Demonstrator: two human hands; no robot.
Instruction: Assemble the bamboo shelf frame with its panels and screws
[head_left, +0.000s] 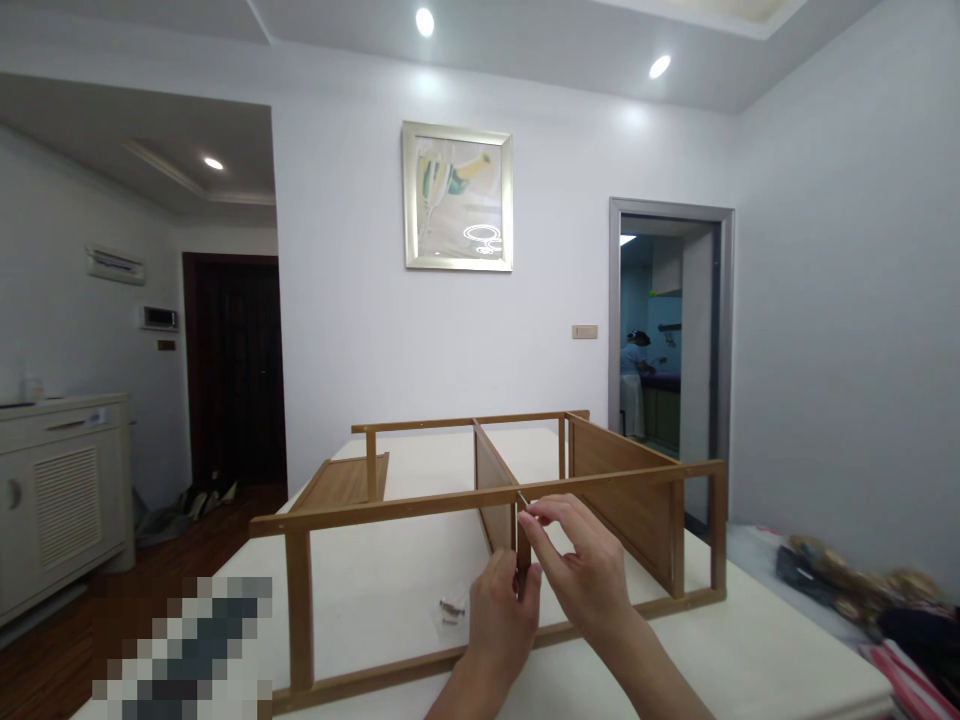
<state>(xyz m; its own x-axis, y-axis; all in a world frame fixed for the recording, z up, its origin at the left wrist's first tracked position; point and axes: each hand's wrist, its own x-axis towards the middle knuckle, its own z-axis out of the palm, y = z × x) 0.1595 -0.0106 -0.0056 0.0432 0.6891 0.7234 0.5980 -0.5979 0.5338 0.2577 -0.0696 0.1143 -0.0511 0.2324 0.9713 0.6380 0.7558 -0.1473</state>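
A brown wooden shelf frame [420,503] lies on its side on the white table [787,640]. My left hand [504,612] is closed around a short wooden crosspiece [523,545] at the frame's middle, below the upper near rail. Just above it, my right hand [577,550] pinches a thin metal rod [523,498] between thumb and fingertips, at the rail where the middle shelf panel [495,480] joins. The rod's lower end is hidden by the fingers, so its exact kind is unclear. Left of my left hand, a small clear bag [450,612] of metal fittings lies on the table.
A loose wooden panel [341,482] lies at the table's far left. Another panel [622,500] stands within the frame's right end. Beyond a doorway [671,215], a person [634,375] stands at a counter. A white cabinet [64,490] is at left; piled items [862,585] lie at right.
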